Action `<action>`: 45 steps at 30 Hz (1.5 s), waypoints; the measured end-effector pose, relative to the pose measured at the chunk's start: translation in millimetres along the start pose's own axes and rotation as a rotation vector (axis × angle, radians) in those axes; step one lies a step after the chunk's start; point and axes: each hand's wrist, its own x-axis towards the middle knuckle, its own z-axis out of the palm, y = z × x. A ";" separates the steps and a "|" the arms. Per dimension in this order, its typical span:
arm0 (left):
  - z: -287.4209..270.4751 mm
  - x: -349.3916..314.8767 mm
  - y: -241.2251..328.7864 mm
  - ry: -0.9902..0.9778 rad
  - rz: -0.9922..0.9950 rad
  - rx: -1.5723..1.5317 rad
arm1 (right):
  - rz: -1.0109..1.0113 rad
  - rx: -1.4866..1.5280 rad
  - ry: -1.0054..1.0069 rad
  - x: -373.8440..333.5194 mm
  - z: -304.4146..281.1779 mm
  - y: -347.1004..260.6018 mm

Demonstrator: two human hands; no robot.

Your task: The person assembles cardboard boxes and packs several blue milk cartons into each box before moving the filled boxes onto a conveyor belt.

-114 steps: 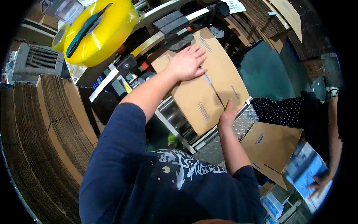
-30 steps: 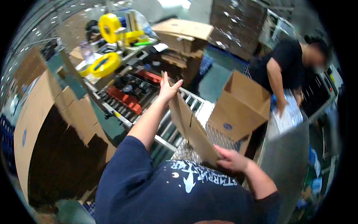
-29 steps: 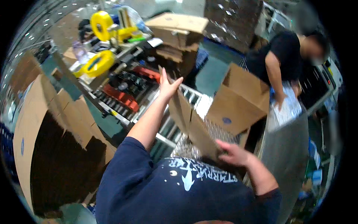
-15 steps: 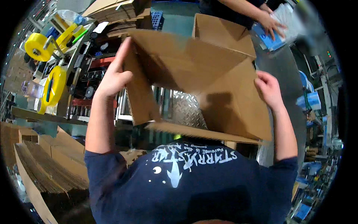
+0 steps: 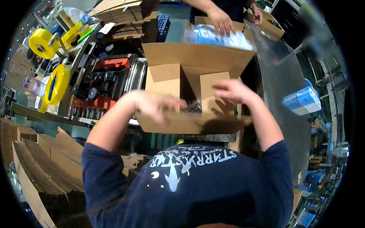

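In front of me stands a cardboard box (image 5: 197,55) with its top side up. Its left flap (image 5: 164,81) and right flap (image 5: 213,85) lean inward, leaving a gap that shows a metal tread plate below. The near flap (image 5: 190,124) slopes out toward me, and the far one stands up. Over the left flap and near edge is my left hand (image 5: 154,106), blurred, fingers stretched out, holding nothing. My right hand (image 5: 234,91) is at the right flap with its fingers apart; its shadow falls on the cardboard.
Across from me, a person's hand (image 5: 222,24) rests on blue-and-white packs (image 5: 216,38) at another box. To the left are a roller machine (image 5: 102,83) and yellow tape rolls (image 5: 57,83). Flat cartons (image 5: 49,171) stand lower left. A blue-white bundle (image 5: 303,100) lies on the right-hand metal table (image 5: 281,129).
The box has been lowered, and its left and right flaps now lean inward. Both my hands let go of its sides and came inward. The other person brought the packs over the far box.
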 end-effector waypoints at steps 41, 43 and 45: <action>115.5 111.7 -17.0 0.533 -0.567 -0.050 | 0.544 0.686 0.411 -196.4 26.9 215.2; 151.1 118.3 -23.9 0.483 -0.542 0.304 | 0.619 0.918 0.475 -245.1 50.8 256.1; 175.4 135.3 -15.7 0.490 -0.630 0.282 | 0.944 0.200 0.390 -250.7 67.6 238.6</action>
